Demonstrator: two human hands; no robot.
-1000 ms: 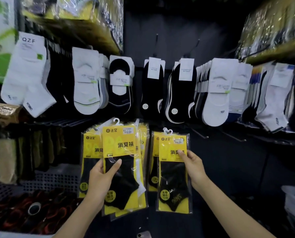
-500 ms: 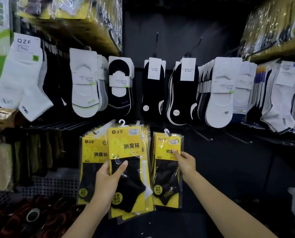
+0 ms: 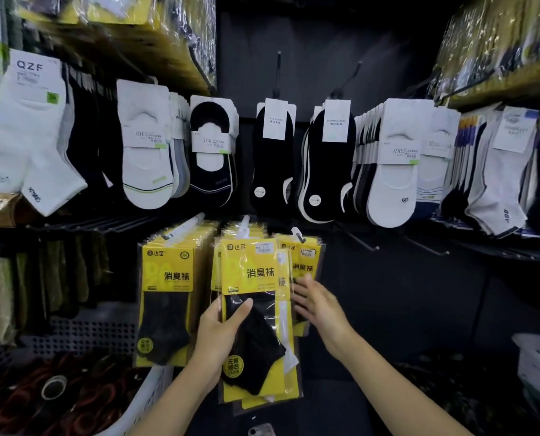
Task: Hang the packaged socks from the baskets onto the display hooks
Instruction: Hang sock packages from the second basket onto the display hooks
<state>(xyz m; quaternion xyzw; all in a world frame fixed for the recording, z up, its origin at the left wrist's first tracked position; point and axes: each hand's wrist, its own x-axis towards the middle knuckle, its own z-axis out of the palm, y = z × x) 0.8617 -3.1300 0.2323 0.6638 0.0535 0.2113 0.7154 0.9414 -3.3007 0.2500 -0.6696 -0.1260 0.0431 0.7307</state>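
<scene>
Presently catalogued, with the held bundle as landmark:

Yellow sock packs, three groups. Held bundle (image 3: 256,313), several packs deep, exact count not readable, front pack showing a black sock; gripped at its left edge by left hand (image 3: 218,338), thumb across the front, fingers (image 3: 213,309) closed round the back. Left stack (image 3: 168,291), hanging on a hook just left of the bundle, many packs, edges fanned. Right pack group (image 3: 303,262), hanging directly behind and right of the bundle, partly covered by it.

Right hand (image 3: 320,306), at the bundle's right edge, fingers (image 3: 303,294) spread and loose, lying against the right pack group, pinching nothing visible.

Above the bundle: one row of carded low-cut socks, two black sets (image 3: 273,158) centre, white sets (image 3: 146,146) to the left and right.

Bare display hooks (image 3: 356,240), at least two, right of the bundle and unobstructed.

Baskets: one white basket (image 3: 142,401) lower left of the bundle, dark reddish goods inside; one white basket (image 3: 539,366) far lower right, contents unclear.
</scene>
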